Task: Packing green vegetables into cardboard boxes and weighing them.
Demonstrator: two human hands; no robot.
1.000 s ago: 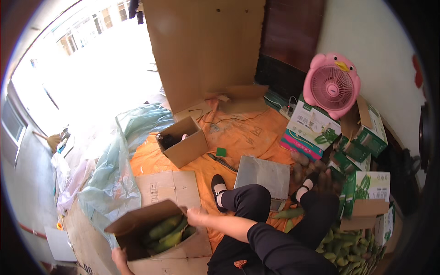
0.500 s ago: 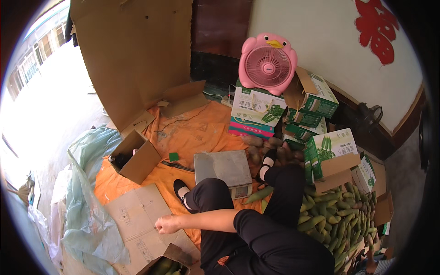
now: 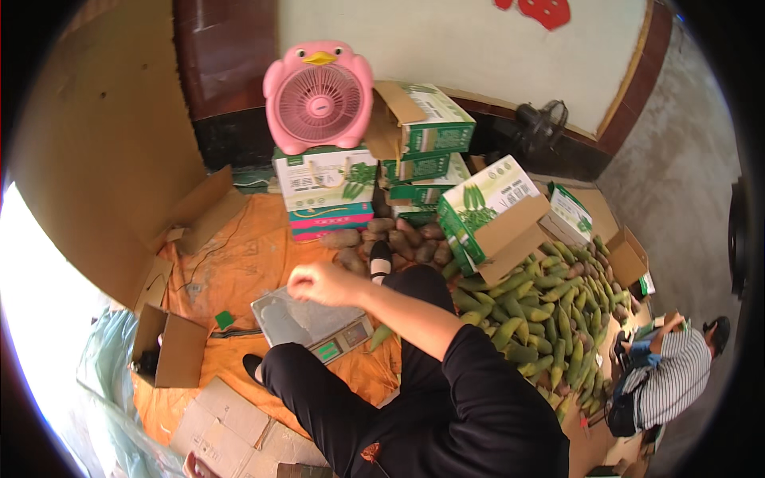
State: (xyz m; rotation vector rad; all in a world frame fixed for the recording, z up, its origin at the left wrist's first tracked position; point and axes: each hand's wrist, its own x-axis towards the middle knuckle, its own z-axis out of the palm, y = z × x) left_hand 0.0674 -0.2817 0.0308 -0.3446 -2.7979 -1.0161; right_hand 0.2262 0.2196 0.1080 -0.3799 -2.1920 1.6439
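Observation:
My right hand reaches across my body and hovers over the far edge of a weighing scale with a grey metal plate. Its fingers are curled and slightly blurred; I cannot make out whether anything is in them. The scale's display glows green, and no goods lie on the visible part of its plate. Only a sliver of my left hand shows at the lower edge, beside flattened cardboard; its fingers are mostly cut off. A large heap of green radishes lies to the right of my legs.
Brownish roots lie beyond my foot. A pink penguin-shaped fan stands on stacked cartons. An open carton leans over the heap. At left are a brown box and plastic sheeting. A person in stripes crouches at right.
The view has swung to the right. My right hand has moved from over the flattened cardboard to above the scale. The display now shows green, and the crouching person is more fully in view.

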